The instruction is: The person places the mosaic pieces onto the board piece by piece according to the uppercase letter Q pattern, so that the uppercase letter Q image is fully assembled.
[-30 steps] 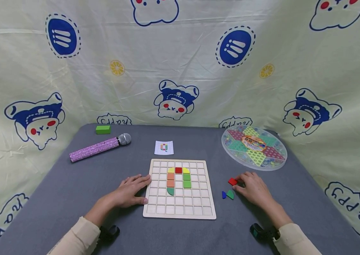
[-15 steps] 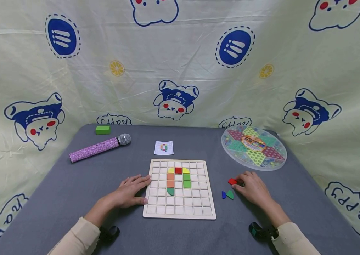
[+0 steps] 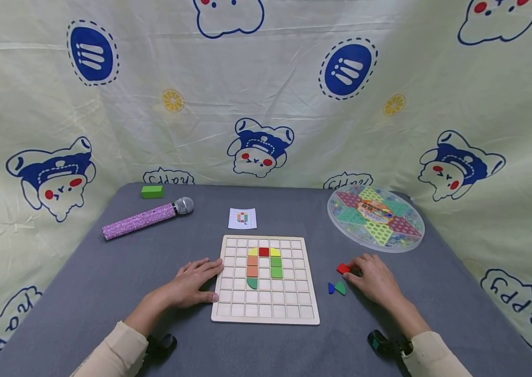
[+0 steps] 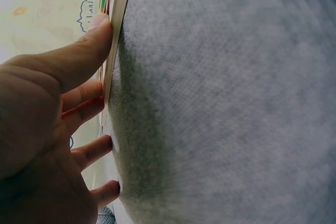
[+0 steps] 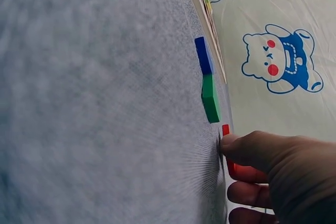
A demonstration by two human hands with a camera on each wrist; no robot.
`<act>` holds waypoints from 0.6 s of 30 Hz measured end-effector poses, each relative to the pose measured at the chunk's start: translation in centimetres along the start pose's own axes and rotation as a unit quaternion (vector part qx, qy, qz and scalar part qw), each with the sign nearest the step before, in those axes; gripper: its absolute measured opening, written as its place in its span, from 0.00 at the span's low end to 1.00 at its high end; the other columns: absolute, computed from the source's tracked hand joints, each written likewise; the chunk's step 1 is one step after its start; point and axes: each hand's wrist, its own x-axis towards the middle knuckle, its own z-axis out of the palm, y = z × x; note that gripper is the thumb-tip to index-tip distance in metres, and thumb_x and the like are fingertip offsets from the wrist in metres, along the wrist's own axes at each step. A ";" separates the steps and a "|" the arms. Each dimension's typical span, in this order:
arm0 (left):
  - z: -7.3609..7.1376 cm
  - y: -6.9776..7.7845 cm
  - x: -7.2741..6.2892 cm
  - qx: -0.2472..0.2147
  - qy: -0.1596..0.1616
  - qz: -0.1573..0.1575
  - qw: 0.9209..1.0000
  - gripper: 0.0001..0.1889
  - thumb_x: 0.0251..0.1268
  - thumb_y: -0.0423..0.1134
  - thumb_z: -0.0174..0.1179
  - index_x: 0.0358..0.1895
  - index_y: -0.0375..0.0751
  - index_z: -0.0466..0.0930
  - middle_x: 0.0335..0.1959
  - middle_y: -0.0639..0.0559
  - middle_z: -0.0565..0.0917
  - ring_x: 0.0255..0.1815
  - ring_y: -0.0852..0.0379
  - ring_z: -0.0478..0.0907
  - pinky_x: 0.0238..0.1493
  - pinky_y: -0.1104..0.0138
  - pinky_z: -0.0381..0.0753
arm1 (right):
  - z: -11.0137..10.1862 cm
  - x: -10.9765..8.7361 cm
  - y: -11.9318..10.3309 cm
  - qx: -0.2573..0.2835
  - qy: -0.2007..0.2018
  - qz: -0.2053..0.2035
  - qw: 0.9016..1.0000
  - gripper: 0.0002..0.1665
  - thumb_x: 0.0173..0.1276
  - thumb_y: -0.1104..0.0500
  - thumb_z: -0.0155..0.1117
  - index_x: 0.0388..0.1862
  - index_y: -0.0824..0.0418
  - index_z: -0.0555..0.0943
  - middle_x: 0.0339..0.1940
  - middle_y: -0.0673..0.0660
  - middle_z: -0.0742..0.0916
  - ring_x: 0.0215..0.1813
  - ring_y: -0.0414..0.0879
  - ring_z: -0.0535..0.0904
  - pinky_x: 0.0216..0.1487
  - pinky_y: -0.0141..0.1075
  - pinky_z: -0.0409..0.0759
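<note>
My left hand [image 3: 195,283] rests at the left edge of a wooden grid board [image 3: 240,310]. Its fingers are spread, with thumb [image 4: 97,38] and fingertips along the rim. Coloured tiles form an arch on the board: a red square [image 3: 263,252] on top, yellow corner pieces, orange squares [image 3: 252,265] left, green squares [image 3: 276,267] right, and a dark-green rounded tile [image 3: 252,283] below the orange. Right of the board, my right hand [image 3: 374,277] pinches a red block [image 3: 343,268] low at the table. Nearby lie a blue piece [image 3: 331,288] and a green piece [image 3: 340,288].
A small pattern card [image 3: 242,219] lies behind the board. Back left are a purple glittery microphone [image 3: 145,219] and a green block [image 3: 152,192]. A round game box with a star design [image 3: 375,219] sits back right, beyond my right hand. A printed cloth hangs behind the table.
</note>
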 end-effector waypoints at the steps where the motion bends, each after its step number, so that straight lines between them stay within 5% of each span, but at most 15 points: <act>1: 0.0 0.0 0.0 0.000 0.000 0.001 1.000 0.39 0.62 0.53 0.59 0.73 0.44 0.57 0.75 0.47 0.57 0.76 0.38 0.46 0.67 0.34 0.44 | 0.0 0.0 -0.1 -0.001 -0.001 0.000 1.000 0.14 0.56 0.52 0.71 0.36 0.60 0.84 0.31 0.53 0.81 0.34 0.46 0.71 0.32 0.40 0.68; 18: 0.1 0.0 0.0 0.003 0.002 0.005 1.000 0.38 0.62 0.53 0.59 0.73 0.43 0.56 0.75 0.47 0.57 0.76 0.38 0.46 0.67 0.34 0.44 | -0.9 -0.3 -3.3 0.001 0.019 -0.038 0.999 0.14 0.56 0.52 0.71 0.38 0.58 0.84 0.33 0.51 0.81 0.38 0.46 0.72 0.38 0.42 0.72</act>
